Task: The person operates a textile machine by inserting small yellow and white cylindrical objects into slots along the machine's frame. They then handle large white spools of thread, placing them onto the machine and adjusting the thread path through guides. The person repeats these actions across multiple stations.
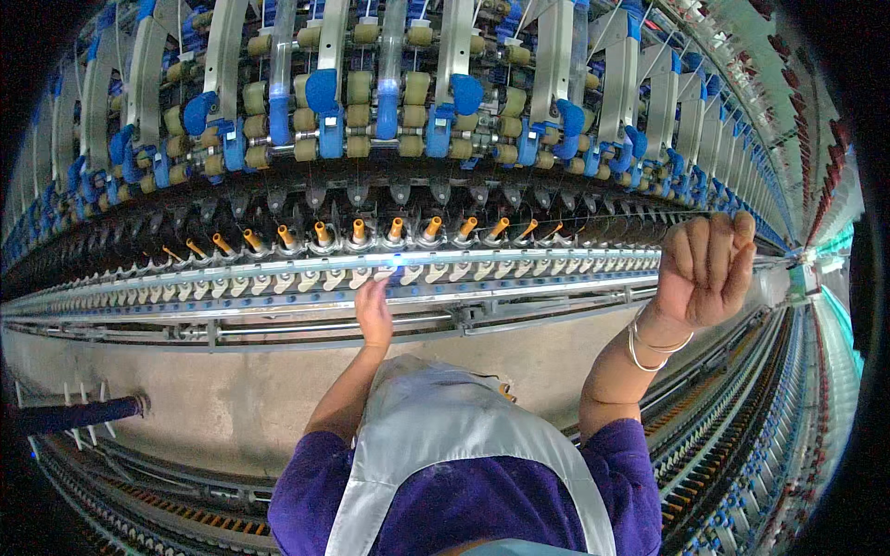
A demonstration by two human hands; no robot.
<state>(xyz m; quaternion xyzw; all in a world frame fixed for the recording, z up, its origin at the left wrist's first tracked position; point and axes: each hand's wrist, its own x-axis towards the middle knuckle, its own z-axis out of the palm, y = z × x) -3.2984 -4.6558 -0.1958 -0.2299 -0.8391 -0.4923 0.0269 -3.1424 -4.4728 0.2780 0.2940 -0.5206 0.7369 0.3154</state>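
Note:
My left hand [374, 313] reaches to the front rail of a spinning machine, its fingertips at the white levers [385, 275]. Those fingers are small and blurred, so their grip does not show. A small blue light [396, 261] glows on the rail just above. Off to the right, my right hand [706, 269] is raised in front of the machine with its fingers curled in and closed. What they pinch, if anything, is too fine to make out. Orange spindle tips [396, 229] stand in a row behind the rail.
Above the spindles run rollers [359, 88], blue-tipped arms [321, 91] and clear tubes [387, 83]. A grey floor aisle [250, 380] lies behind me, with another machine row [714, 454] beyond it. A dark padded roll with white pegs [79, 414] is at the left.

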